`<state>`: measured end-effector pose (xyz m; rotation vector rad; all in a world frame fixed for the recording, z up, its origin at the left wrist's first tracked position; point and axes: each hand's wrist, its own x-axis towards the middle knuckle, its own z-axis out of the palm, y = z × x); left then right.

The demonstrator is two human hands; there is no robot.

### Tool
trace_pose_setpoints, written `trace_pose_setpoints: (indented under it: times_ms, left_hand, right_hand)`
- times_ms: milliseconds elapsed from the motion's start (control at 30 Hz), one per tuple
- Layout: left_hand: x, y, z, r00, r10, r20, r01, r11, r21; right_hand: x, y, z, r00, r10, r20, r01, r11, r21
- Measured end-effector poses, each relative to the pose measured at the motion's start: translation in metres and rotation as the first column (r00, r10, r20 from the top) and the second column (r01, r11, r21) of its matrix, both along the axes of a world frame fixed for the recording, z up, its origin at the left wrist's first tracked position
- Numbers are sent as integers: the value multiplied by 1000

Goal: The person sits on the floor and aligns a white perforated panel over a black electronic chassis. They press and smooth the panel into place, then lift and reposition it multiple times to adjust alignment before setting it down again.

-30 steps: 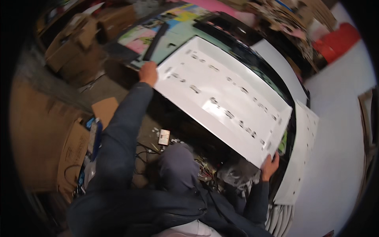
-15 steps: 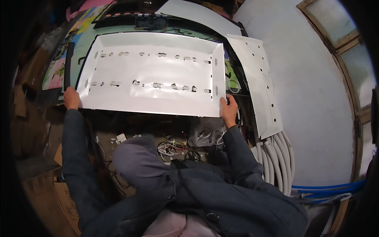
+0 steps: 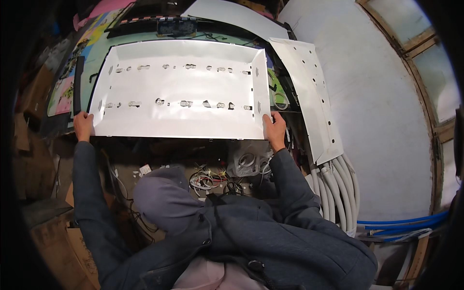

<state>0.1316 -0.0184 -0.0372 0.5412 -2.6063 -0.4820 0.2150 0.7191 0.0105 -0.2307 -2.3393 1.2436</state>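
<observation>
A shallow white TV backlight panel (image 3: 179, 87) with two rows of small clear lenses showing through its reflector sheet lies in front of me on the bench, its front edge over the bench's near side. At its near left corner my left hand (image 3: 83, 127) is closed on the rim. My right hand (image 3: 275, 131) grips the near right corner, thumb on the sloped side wall. Fingers under the panel are hidden on both sides. Left of the panel rests a dark narrow bar (image 3: 78, 84), close to my left hand.
Behind the panel is a dark circuit board (image 3: 177, 27). A white perforated sheet (image 3: 316, 104) leans at the right, above a bundle of grey tubes (image 3: 338, 193). Tangled wires (image 3: 209, 179) and a clear plastic bag (image 3: 241, 164) lie below the bench edge.
The panel has turned slightly: its near left corner is a little closer to me, its near right corner a little farther. Both hands keep hold of it. The whole view has shifted slightly.
</observation>
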Motion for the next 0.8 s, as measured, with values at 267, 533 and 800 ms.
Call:
trace_pose_setpoints:
  times_ms: [267, 533, 800]
  left_hand:
    - [-15, -20, -39, 992, 0, -128, 30, 973, 230]
    - [-7, -37, -28, 996, -32, -79, 29, 999, -43]
    - [6, 10, 9, 996, -43, -73, 28, 982, -187]
  right_hand:
    - [-7, -4, 11, 989, 16, 146, -27, 997, 77]
    - [-13, -13, 28, 972, -27, 232, -16, 983, 180]
    - [-11, -28, 55, 947, -210, 241, 69, 869, 490]
